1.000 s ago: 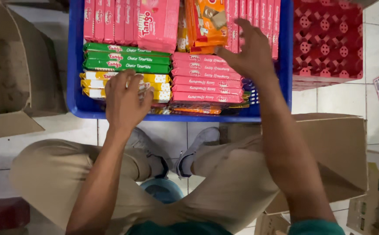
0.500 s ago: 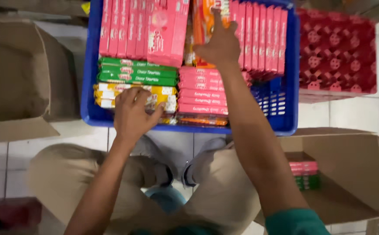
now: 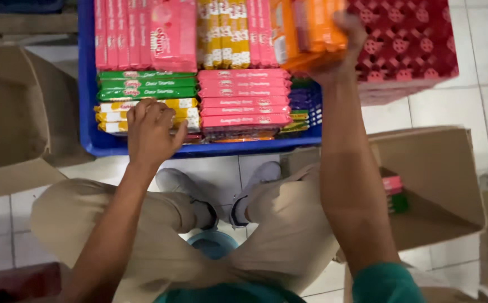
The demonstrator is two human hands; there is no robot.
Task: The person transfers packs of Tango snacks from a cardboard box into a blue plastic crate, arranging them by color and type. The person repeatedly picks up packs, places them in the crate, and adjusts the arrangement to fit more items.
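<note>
A blue plastic crate (image 3: 88,120) on the tiled floor holds rows of pink, green, yellow and orange snack packs. My left hand (image 3: 149,132) rests on the yellow packs (image 3: 112,111) at the crate's near edge, fingers curled over them. My right hand (image 3: 342,47) is raised over the crate's right side and grips a bundle of orange packs (image 3: 305,33), lifted and blurred. A stack of pink packs (image 3: 243,98) lies between my two hands. My knees and grey shoes (image 3: 196,193) are below the crate.
A red plastic crate (image 3: 409,47) stands to the right of the blue one. An open cardboard box (image 3: 440,185) at my right holds a few pink and green packs. Another open cardboard box (image 3: 8,112) sits at the left.
My right hand has closed on the orange packs and lifted them toward the right side of the crate. My left hand has stayed on the yellow packs.
</note>
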